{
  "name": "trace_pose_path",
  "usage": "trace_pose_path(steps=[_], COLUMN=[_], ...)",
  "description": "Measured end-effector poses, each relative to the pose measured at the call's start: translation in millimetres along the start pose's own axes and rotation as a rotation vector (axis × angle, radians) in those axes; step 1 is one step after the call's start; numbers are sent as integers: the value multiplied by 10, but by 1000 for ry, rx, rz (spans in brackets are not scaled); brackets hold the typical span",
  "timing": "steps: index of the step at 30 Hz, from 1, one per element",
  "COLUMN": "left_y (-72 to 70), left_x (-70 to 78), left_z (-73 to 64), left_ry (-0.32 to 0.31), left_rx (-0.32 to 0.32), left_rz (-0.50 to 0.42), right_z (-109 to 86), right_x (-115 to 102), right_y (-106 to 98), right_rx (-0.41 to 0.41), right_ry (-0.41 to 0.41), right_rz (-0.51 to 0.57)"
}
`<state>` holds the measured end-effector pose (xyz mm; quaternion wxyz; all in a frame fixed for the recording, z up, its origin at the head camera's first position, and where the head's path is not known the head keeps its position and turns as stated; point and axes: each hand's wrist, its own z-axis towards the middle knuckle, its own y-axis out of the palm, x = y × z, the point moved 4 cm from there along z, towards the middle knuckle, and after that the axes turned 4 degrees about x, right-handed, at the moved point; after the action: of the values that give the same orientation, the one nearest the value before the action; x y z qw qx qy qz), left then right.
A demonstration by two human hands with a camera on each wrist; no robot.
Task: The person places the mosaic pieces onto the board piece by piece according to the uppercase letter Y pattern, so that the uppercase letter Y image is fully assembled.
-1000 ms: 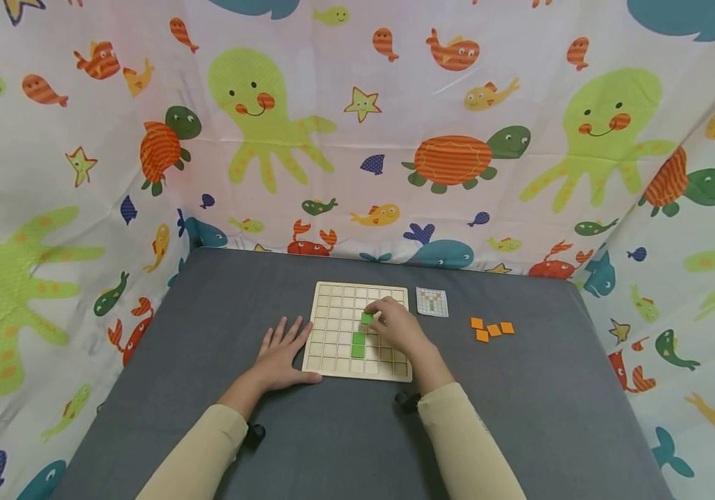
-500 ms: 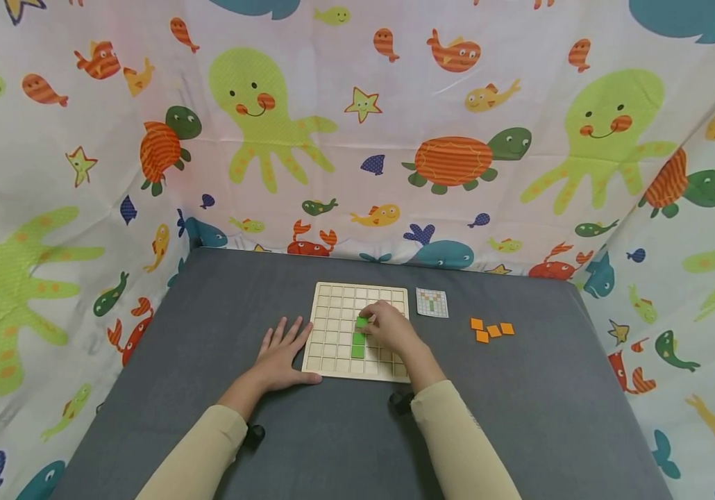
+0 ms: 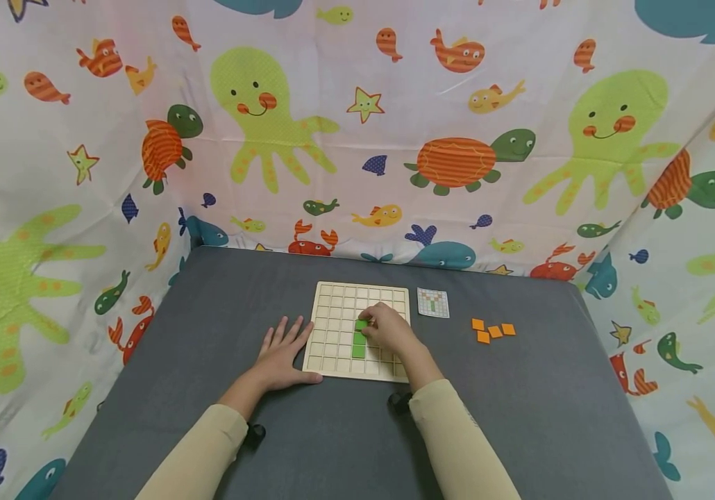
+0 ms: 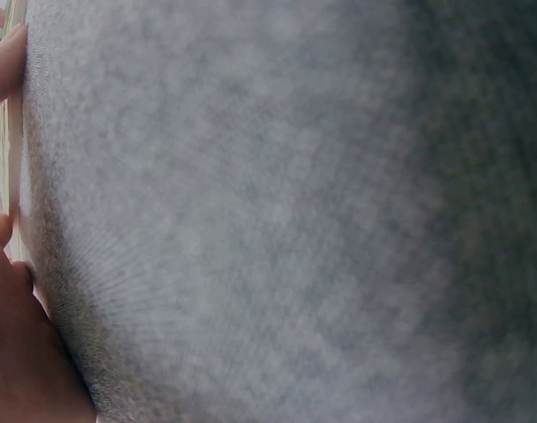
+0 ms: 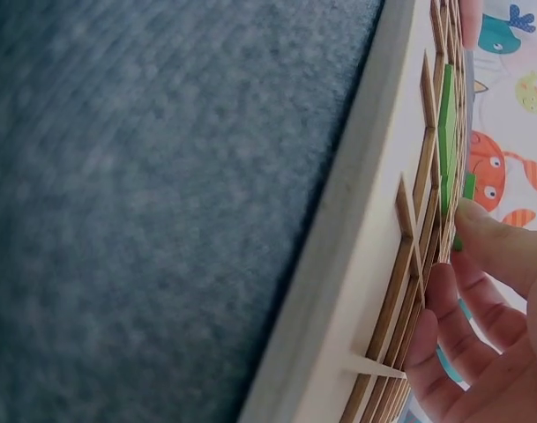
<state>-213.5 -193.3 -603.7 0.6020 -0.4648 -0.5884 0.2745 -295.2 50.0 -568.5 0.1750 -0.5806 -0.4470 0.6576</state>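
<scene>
A wooden grid board [image 3: 329, 330] lies flat on the grey table. My right hand [image 3: 393, 330] is over its middle and pinches a small green square tile [image 3: 361, 324] between thumb and fingers. Just below that tile, two green tiles [image 3: 358, 345] sit in neighbouring cells of one column. In the right wrist view the thumb [image 5: 493, 238] presses against the green tile's edge, and other fingertips touch the board. My left hand [image 3: 281, 360] lies with spread fingers at the board's left edge, its fingertips and thumb touching the rim.
Right of the board lies a small printed pattern card [image 3: 433, 303] with a coloured grid. Farther right, several orange square tiles [image 3: 495, 332] are scattered on the grey table [image 3: 551, 403]. A sea-animal curtain [image 3: 345, 160] hangs behind and at both sides.
My right hand has moved slightly left and toward me over the board, bringing the pinched green tile close above the two placed ones. The left hand has stayed put.
</scene>
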Motion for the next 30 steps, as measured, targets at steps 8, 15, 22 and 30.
trace_pose_path(steps=[8, 15, 22, 30], left_y=[16, 22, 8, 72], left_x=[-30, -33, -10, -81], left_z=[5, 6, 11, 41], left_ry=[21, 39, 30, 29], left_rx=[13, 40, 26, 20], left_rz=[-32, -35, -12, -18], right_z=[29, 43, 58, 25], right_x=[9, 14, 22, 69], right_y=[24, 36, 35, -16], right_rx=[-18, -11, -1, 29], right_ry=[-10, -9, -12, -11], right_rz=[-20, -24, -27, 70])
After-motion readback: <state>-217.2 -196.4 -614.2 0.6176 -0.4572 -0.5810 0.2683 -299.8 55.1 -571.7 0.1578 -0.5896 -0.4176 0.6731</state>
